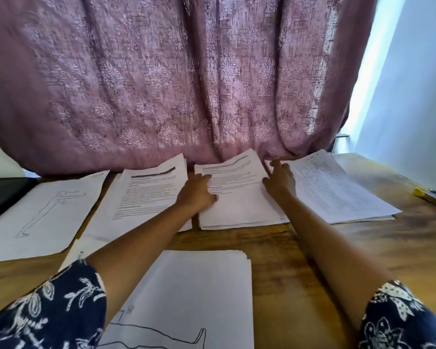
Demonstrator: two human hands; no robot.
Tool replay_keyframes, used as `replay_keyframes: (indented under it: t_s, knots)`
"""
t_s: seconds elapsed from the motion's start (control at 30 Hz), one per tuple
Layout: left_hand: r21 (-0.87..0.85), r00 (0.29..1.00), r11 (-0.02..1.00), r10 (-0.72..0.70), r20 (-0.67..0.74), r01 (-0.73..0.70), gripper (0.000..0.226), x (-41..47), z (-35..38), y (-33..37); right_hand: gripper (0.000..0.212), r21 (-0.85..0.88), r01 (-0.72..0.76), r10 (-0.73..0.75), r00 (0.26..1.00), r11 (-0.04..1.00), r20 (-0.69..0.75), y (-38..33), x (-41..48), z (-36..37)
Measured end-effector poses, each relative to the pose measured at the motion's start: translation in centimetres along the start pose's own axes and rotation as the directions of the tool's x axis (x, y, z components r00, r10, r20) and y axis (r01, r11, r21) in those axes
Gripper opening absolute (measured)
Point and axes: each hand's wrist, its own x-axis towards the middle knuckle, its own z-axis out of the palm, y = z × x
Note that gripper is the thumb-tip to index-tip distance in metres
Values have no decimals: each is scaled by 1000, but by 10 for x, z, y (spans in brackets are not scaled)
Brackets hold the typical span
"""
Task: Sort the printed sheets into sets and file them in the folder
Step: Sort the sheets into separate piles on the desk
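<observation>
Several sets of printed sheets lie on a wooden table (275, 248). At the far middle is a text stack (237, 205). My left hand (196, 192) rests on its left edge, fingers on the top sheet. My right hand (280, 180) touches its right edge, index finger pointing up at the top corner. Left of it lies another text set (146, 195), and further left a sheet with a figure drawing (43, 212). A dense-text set (337, 190) lies at the right. A thick stack with a line drawing (191, 298) sits nearest me.
A pink patterned curtain (174, 84) hangs right behind the far stacks. A dark folder (3, 192) lies at the left edge. A yellow-tipped clip or tool (431, 196) lies at the right edge.
</observation>
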Motion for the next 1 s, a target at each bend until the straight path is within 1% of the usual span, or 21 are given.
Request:
replay_keyframes:
  t_s: [0.07, 0.1, 0.17, 0.3, 0.4, 0.47, 0.53, 0.6, 0.67, 0.73, 0.77, 0.83, 0.87, 0.9, 0.93, 1.0]
  knots:
    - [202, 996, 979, 17, 86, -34, 56, -3, 6, -6, 44, -160, 77, -77, 997, 984, 4, -4, -9, 1]
    - [272, 993, 961, 17, 114, -48, 52, -3, 9, -10, 40, -235, 128, -127, 992, 963, 21, -7, -15, 2]
    - [297, 993, 953, 21, 114, -54, 49, -3, 9, -12, 34, -316, 219, -210, 976, 923, 63, -12, -27, 2]
    - [146, 995, 986, 69, 79, -80, 44, -14, -23, -15, 30, -282, 361, -337, 932, 889, 130, -46, -52, -7]
    - [-10, 986, 991, 131, 106, -131, 40, -53, -69, -34, 24, -161, 491, -466, 868, 856, 173, -83, -87, -14]
    - [-60, 979, 987, 153, 132, -146, 39, -93, -99, -56, 21, -55, 571, -546, 806, 819, 231, -106, -118, -15]
    - [-122, 989, 989, 93, 119, -78, 42, -132, -120, -85, 20, 58, 629, -615, 730, 775, 297, -125, -146, -15]
    - [-242, 999, 970, -29, 31, 36, 43, -170, -130, -114, 19, 122, 685, -673, 641, 719, 369, -140, -167, -9]
    - [-348, 991, 932, -129, -46, 105, 37, -200, -134, -138, 17, 128, 720, -686, 568, 682, 456, -154, -181, 1]
    - [-384, 986, 912, -166, -30, 142, 39, -221, -135, -157, 21, 100, 734, -661, 532, 671, 529, -165, -193, 12]
    - [-352, 988, 924, -153, 8, 146, 46, -229, -136, -165, 26, 73, 749, -653, 521, 659, 550, -169, -198, 17]
    - [-218, 993, 970, -90, 79, 106, 71, -238, -138, -178, 36, 29, 777, -653, 508, 629, 561, -171, -206, 26]
    - [-150, 992, 986, -62, 110, 78, 83, -239, -138, -182, 39, 30, 775, -658, 514, 631, 551, -169, -208, 29]
    - [-107, 990, 993, -43, 136, 58, 91, -240, -137, -185, 40, 48, 766, -667, 525, 641, 529, -165, -211, 32]
    - [-93, 987, 994, -33, 156, 49, 94, -239, -136, -187, 41, 81, 749, -677, 541, 658, 499, -161, -213, 34]
    - [-111, 985, 993, -28, 169, 47, 92, -238, -134, -185, 42, 169, 697, -684, 575, 697, 448, -153, -217, 39]
